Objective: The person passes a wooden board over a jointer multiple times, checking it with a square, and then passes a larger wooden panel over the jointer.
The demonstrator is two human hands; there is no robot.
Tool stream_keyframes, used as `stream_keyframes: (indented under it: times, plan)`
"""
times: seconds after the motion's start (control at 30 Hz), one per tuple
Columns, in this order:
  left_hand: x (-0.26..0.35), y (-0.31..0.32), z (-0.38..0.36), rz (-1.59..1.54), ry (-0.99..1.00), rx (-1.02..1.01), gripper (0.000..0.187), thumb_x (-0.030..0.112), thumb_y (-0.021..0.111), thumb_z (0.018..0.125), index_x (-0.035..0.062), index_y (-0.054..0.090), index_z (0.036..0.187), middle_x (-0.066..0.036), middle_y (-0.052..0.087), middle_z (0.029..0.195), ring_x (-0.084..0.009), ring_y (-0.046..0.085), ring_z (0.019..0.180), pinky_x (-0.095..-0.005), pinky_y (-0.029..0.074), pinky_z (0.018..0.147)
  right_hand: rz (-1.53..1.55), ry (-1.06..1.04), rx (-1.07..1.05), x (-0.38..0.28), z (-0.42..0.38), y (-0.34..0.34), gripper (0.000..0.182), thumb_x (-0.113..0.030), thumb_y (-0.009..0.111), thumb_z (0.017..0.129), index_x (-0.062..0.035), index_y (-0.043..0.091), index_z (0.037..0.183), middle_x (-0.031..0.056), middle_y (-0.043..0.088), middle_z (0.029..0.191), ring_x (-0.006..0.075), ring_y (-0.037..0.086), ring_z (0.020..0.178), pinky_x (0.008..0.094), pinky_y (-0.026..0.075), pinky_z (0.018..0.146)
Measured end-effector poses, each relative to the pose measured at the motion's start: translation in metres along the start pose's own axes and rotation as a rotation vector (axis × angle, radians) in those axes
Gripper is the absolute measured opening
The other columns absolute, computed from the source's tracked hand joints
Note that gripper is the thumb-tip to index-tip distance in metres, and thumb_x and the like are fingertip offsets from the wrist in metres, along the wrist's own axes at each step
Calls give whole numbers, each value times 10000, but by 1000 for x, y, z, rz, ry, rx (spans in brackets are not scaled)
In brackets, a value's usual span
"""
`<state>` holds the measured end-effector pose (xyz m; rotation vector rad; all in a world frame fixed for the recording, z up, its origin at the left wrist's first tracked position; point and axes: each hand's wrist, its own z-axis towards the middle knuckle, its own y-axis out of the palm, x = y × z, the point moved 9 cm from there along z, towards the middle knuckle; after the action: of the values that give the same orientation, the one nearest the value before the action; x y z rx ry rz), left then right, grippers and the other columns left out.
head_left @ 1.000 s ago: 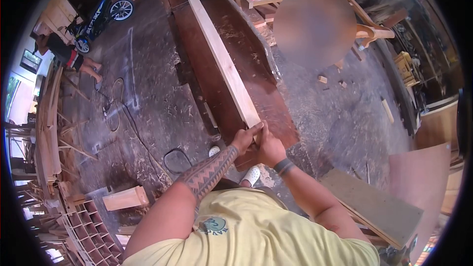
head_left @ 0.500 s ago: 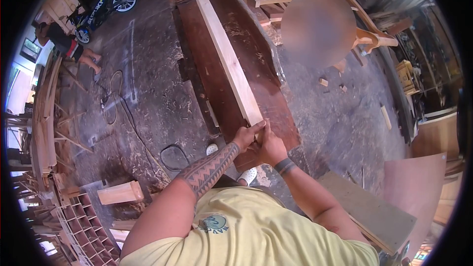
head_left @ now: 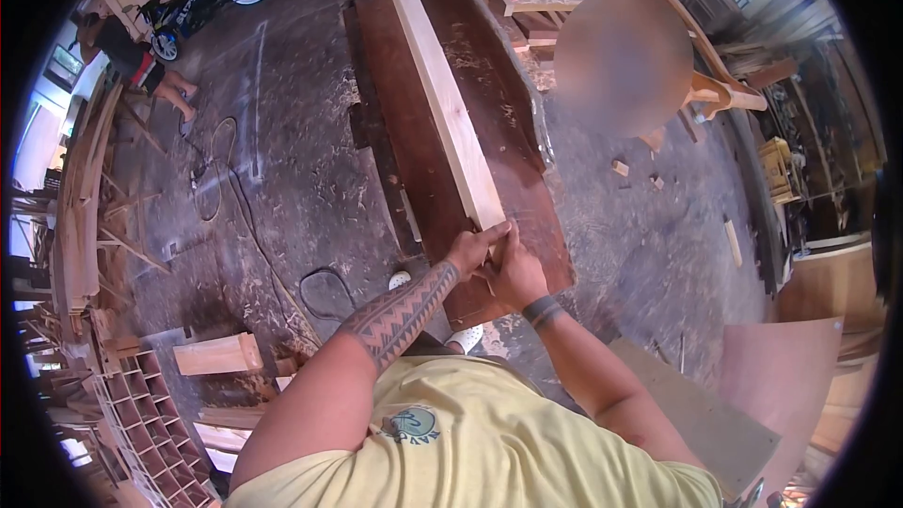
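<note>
Head cam: no real change, my left hand (head_left: 467,253) and right hand (head_left: 518,277) still grip the wooden beam (head_left: 451,105) at its 6 o'clock end.

Our forearms reach forward and converge, elbows bent; our left hand (head_left: 469,255) and right hand (head_left: 514,273) meet close together, fingers curled, the left forearm patterned, the right wrist banded.

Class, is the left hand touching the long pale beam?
Touching. In the head view, the left hand lays its thumb over the near end of the beam.
</note>
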<state>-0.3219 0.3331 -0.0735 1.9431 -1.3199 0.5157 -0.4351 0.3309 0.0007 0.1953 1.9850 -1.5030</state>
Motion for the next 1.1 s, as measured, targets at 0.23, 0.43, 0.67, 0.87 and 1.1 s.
stream_keyframes:
  times: [0.23, 0.43, 0.67, 0.87, 1.1]
  plan:
    - [7, -7, 14, 6, -2, -5, 653, 490, 829, 948, -65, 733, 1277, -140, 772, 1157, -250, 788, 915, -419, 662, 672, 1, 16, -11, -9, 15, -5, 1167, -417, 869, 868, 115, 169, 1637, 326, 730, 1107, 510, 737, 926, 573, 592, 779]
    - [16, -10, 20, 0, -13, -6, 681, 490, 842, 937, -76, 717, 1294, -152, 760, 1197, -273, 788, 964, -432, 670, 719, 14, 30, -21, -20, 25, -14, 1162, -421, 869, 867, 117, 184, 1636, 327, 734, 1109, 511, 740, 939, 570, 595, 786]
    - [30, -12, 31, -27, 33, -34, 682, 479, 842, 943, -90, 711, 1294, -166, 757, 1210, -285, 789, 1008, -418, 681, 755, -6, -4, 18, -21, 41, -13, 1144, -416, 866, 873, 111, 197, 1638, 326, 737, 1119, 508, 743, 938, 568, 597, 780]
    - [29, -19, 56, -42, 11, -45, 667, 442, 852, 945, -75, 689, 1333, -170, 743, 1240, -284, 788, 999, -421, 686, 752, 18, 21, 1, -26, 56, -18, 1051, -355, 809, 910, 100, 204, 1640, 318, 745, 1089, 511, 739, 934, 568, 595, 793]
    - [48, -22, 61, -35, -37, -62, 633, 424, 861, 941, -34, 676, 1336, -146, 740, 1233, -280, 774, 1039, -416, 687, 737, -14, 56, 2, -27, 77, -15, 974, -306, 764, 919, 91, 230, 1630, 319, 747, 1072, 514, 734, 945, 577, 592, 808]
